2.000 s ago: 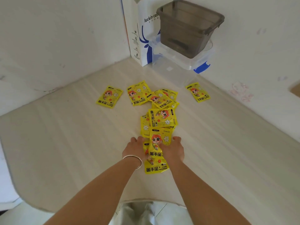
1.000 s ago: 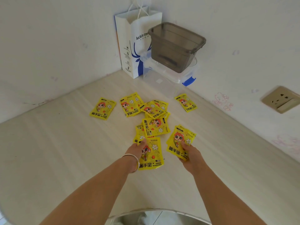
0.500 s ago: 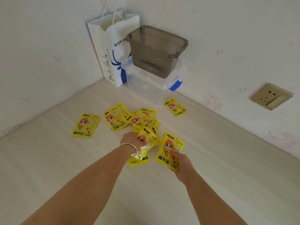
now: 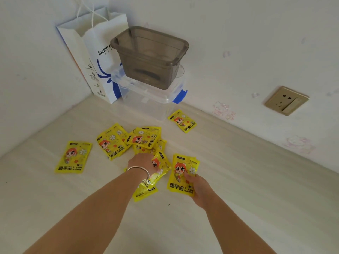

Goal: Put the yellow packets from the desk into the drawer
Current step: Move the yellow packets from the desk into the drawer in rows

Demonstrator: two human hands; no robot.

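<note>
The right hand (image 4: 199,187) had its fingers closed around a small stack of glossy yellow packets (image 4: 181,176), flat foil-looking pouches with a red-haired cartoon face and "HAND WARMER" printed on them. The left hand (image 4: 142,162), silver bangle (image 4: 139,171) on the wrist, was pinching a crinkled packet (image 4: 161,168) mid-frame over the pale woodgrain desk (image 4: 238,198). More packets sat loose just above it, one single packet (image 4: 73,157) at the left and another (image 4: 182,121) near the clear plastic box (image 4: 146,101). A smoky tinted tub (image 4: 149,57) was stacked on that, beside a white paper bag (image 4: 95,52) reading "luckin" at upper left.
</note>
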